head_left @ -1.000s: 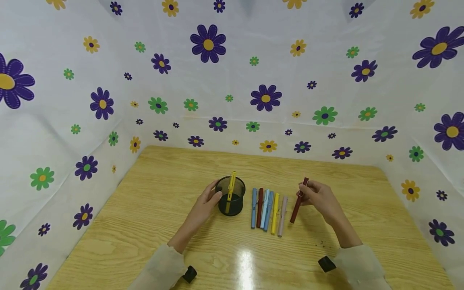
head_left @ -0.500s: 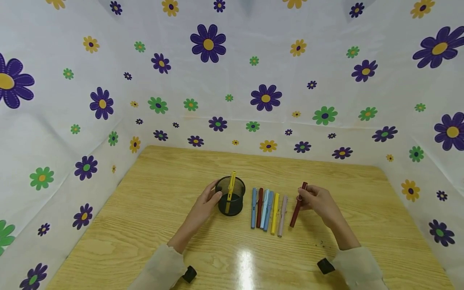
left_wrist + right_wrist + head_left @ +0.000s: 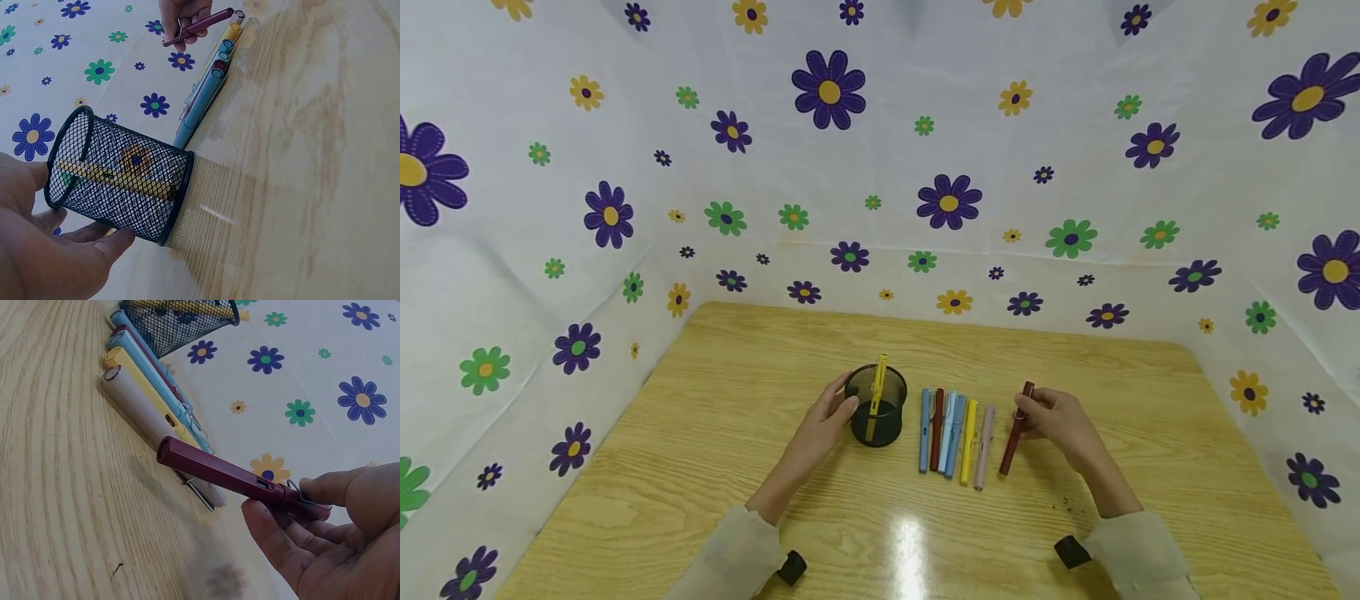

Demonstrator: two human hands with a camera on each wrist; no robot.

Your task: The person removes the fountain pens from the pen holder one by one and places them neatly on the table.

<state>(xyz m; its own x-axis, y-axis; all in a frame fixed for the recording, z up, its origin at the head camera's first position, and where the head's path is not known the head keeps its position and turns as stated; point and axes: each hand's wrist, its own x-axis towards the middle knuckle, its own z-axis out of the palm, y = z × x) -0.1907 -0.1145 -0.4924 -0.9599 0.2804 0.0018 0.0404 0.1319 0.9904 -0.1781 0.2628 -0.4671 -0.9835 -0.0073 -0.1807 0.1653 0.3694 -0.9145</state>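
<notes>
My left hand [image 3: 816, 433] holds the left side of a black mesh pen cup [image 3: 892, 423], thumb in front and fingers partly hidden behind it. A yellow pen [image 3: 879, 385] leans upright inside the cup. My right hand [image 3: 1063, 427] pinches a dark red pen [image 3: 215, 470] by its clip end, between thumb and fingers. That pen slants, its other end pointing down and toward the person, just right of a pale mauve pen [image 3: 984, 450]. In the right wrist view a shadow lies under it; whether its tip touches the table I cannot tell.
Between cup and right hand lies a row of pens: blue [image 3: 925, 433], dark red [image 3: 937, 432], light blue [image 3: 948, 437], another blue [image 3: 957, 442], yellow [image 3: 969, 446] and the mauve one. Dark specks [image 3: 1066, 503] dot the wooden table [image 3: 760, 367]. A flowered cloth [image 3: 880, 150] surrounds its far sides.
The right hand has lowered the dark red pen slightly toward the person, bringing it nearer the table beside the mauve pen. The left hand and the cup have stayed in place.
</notes>
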